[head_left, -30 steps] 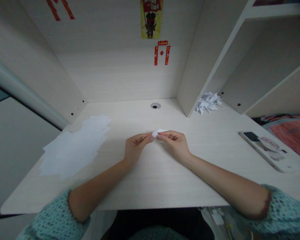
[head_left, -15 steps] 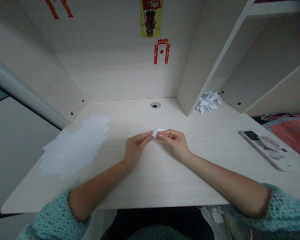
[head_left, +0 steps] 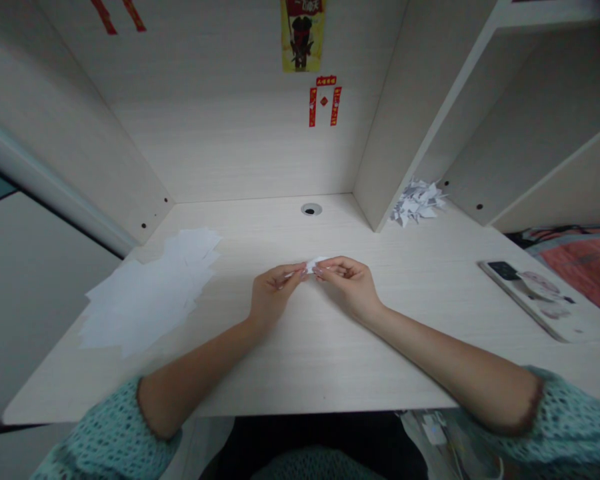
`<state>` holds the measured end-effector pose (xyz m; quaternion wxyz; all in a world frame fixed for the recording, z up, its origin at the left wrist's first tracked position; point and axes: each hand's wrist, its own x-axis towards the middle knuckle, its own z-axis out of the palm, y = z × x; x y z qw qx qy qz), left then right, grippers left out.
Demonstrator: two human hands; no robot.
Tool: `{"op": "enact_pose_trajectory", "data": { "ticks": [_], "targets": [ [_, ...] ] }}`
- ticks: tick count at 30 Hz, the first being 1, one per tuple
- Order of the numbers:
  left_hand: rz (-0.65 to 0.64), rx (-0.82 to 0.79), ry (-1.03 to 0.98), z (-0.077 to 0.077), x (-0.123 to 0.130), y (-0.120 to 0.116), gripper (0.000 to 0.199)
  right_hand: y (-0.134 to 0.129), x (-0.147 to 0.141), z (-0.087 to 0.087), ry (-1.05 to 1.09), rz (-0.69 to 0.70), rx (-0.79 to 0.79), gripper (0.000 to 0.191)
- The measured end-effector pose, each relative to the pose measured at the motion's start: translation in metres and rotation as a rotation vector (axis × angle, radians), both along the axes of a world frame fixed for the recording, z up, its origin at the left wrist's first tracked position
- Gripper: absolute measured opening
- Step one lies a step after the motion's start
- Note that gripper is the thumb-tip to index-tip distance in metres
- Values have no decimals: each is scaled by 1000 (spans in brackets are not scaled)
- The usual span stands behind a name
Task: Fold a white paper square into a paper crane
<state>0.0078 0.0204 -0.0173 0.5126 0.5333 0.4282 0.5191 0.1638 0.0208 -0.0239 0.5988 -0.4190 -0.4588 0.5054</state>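
A small piece of white paper (head_left: 311, 266) is held between both hands over the middle of the desk. My left hand (head_left: 275, 287) pinches its left side with thumb and fingertips. From the right, my right hand (head_left: 349, 280) pinches the other side, its fingertips close to those of the left. Part of the paper is hidden behind the fingers. Overlapping white paper sheets (head_left: 145, 293) lie spread on the left of the desk. A heap of small folded or torn white paper bits (head_left: 416, 202) sits at the back right, beside the upright panel.
A phone (head_left: 535, 293) lies camera side up on the right of the desk (head_left: 280, 380). An upright panel (head_left: 410, 120) divides the back right. Near the back wall is a round cable hole (head_left: 311, 209). Reddish cloth (head_left: 580, 267) shows at the far right.
Both hands stay in almost the same place, still pinching the small paper; the fingers have shifted only slightly. The view has moved a little.
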Motion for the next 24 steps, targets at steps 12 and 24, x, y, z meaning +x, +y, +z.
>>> {"op": "enact_pose_trajectory", "data": {
  "ticks": [12, 24],
  "targets": [
    [-95, -88, 136, -5, -4, 6, 45, 3, 7, -2, -206, 11, 142, 15],
    [-170, -171, 176, -7, -4, 8, 27, 5, 10, -3, -277, -66, 189, 39]
  ]
}}
